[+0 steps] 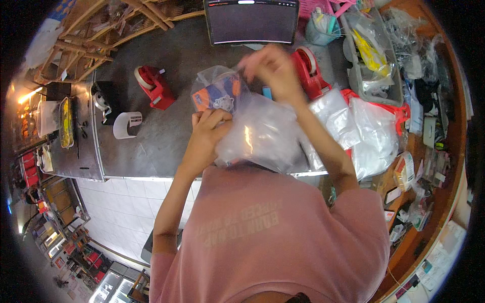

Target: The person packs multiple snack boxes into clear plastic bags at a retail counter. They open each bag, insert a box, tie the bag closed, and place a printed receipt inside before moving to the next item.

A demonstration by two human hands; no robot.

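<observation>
A clear plastic bag (261,130) lies puffed out at the counter's front edge, against my body. At its far end a blue and orange item with a white cartoon figure (223,94) shows through clear plastic. My left hand (210,125) grips the plastic at the near side of that item, fingers curled. My right hand (274,74) is raised above the bag's far right side, blurred; whether it holds anything cannot be told. A red tape dispenser (310,74) stands just right of my right hand. A second red tape dispenser (155,89) stands to the left.
Stacked clear plastic bags (373,132) lie at the right, beside a grey bin (375,83). A screen (252,22) stands at the back. A curled paper label (127,125) and a black dispenser (102,100) are at the left. Wooden racks (87,49) occupy the back left.
</observation>
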